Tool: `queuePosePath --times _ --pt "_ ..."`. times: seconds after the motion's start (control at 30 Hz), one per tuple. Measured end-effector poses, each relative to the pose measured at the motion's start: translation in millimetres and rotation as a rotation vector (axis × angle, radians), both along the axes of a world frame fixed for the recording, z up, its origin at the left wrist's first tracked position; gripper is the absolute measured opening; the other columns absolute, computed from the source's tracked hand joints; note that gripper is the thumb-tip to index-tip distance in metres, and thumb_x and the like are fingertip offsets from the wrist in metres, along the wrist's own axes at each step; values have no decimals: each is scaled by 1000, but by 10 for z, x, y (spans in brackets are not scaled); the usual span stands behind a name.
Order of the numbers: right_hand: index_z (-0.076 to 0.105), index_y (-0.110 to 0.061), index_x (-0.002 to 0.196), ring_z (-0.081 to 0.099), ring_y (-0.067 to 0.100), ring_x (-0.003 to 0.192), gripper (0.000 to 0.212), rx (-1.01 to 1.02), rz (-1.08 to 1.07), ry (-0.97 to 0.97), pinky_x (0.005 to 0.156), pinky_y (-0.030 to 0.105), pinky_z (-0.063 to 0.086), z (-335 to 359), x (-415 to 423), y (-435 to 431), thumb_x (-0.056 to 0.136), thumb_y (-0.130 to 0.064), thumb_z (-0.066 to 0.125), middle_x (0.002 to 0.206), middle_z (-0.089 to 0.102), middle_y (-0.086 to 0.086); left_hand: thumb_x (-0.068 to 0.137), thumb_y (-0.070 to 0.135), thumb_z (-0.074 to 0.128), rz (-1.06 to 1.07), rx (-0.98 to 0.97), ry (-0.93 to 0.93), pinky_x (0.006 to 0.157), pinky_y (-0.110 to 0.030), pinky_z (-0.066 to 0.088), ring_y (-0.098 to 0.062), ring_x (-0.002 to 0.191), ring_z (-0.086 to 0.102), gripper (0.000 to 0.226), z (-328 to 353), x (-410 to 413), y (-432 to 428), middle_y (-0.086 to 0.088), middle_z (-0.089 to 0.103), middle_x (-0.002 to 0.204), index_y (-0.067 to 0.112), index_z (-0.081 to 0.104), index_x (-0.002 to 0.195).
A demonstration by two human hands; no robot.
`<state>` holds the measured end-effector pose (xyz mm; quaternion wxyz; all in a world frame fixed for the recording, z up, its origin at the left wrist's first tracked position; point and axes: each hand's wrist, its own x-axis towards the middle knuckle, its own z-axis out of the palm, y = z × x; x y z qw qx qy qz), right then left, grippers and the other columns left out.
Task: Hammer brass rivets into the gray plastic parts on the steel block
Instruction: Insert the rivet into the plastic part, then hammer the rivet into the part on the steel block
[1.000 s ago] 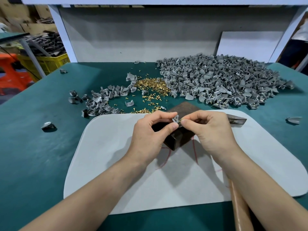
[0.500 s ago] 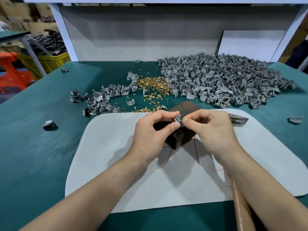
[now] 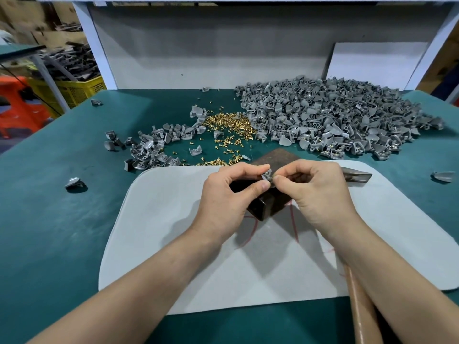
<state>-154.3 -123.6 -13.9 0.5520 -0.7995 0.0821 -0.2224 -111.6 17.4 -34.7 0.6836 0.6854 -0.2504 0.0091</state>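
- Gray part (image 3: 266,175) pinched in left hand (image 3: 227,194), just above block (image 3: 279,158).
- Right hand (image 3: 316,194) pinches rivet (image 3: 271,179) against it, apparently seating it.
- Judged light, stiff, fiddly: hold part by edges, hole exposed.

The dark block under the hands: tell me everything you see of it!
The steel block is a dark, brownish, boxy lump of metal with a dull top and shinier sides. It sits on the white mat, turned so one corner faces the person. The left hand and right hand cover its middle; whether they touch it is unclear.
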Motion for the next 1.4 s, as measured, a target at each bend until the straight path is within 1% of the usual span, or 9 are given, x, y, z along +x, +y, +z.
queuePosePath --times 0.37,0.6,0.83,0.93,1.03,1.1,1.17,1.27,1.4 --pt "69 -17 61 58 21 61 18 -22 23 22 66 50 53 31 16 -5 73 -4 71 61 66 5 79 1 73 -23 -19 -9 78 -9 43 6 84 62 31 -8 4 0 17 71 85 30 71 90" --pt "68 -18 63 57 18 61 20 -26 50 34 66 49 53 71 -2 3 74 -2 71 61 65 2 79 1 74 -22 -17 -1 79 -10 45 6 83 63 31 -5 3 1 18 71 83 31 71 89" --pt "73 -21 73 66 17 74 17 -28 53 62 80 42 53 106 -40 -14 80 -6 67 74 72 0 78 6 76 -14 9 28 80 -16 46 0 81 63 29 11 13 8 16 69 76 31 72 92" --pt "71 -23 74 60 10 67 17 -171 -116 44 69 28 46 156 -61 -155 80 -9 64 68 68 -8 78 9 77 -10 -1 64 86 -26 50 -8 84 64 26 -10 21 10 7 71 81 32 73 89" --pt "63 -15 67 58 23 70 16 -512 -393 249 63 26 36 201 -137 -487 81 -22 63 61 60 -1 78 14 77 -4 18 84 89 -32 52 -12 88 64 26 -34 25 9 6 71 86 37 74 90" --pt "58 -11 64 60 32 75 35 -595 -431 558 65 31 43 204 -183 -653 81 -40 65 65 61 10 78 16 77 -5 28 78 90 -35 52 -13 90 65 24 -39 23 11 7 71 87 37 73 91" --pt "57 -9 62 59 31 69 47 -610 -416 743 64 32 46 175 -196 -680 75 -52 68 66 60 12 78 17 77 -5 29 70 90 -36 52 -14 92 65 21 -40 17 9 6 72 88 33 73 90" --pt "57 -8 60 50 26 60 43 -582 -437 713 55 30 35 136 -162 -625 70 -46 74 60 53 8 80 11 74 -2 25 52 93 -40 52 -14 96 67 17 -34 22 0 6 73 93 27 69 83" --pt "64 -6 64 57 29 64 29 -421 -418 669 54 30 43 178 -193 -643 71 -32 70 63 62 12 80 7 74 49 23 81 101 -43 47 -14 109 62 20 -41 52 -8 7 71 105 26 69 75"
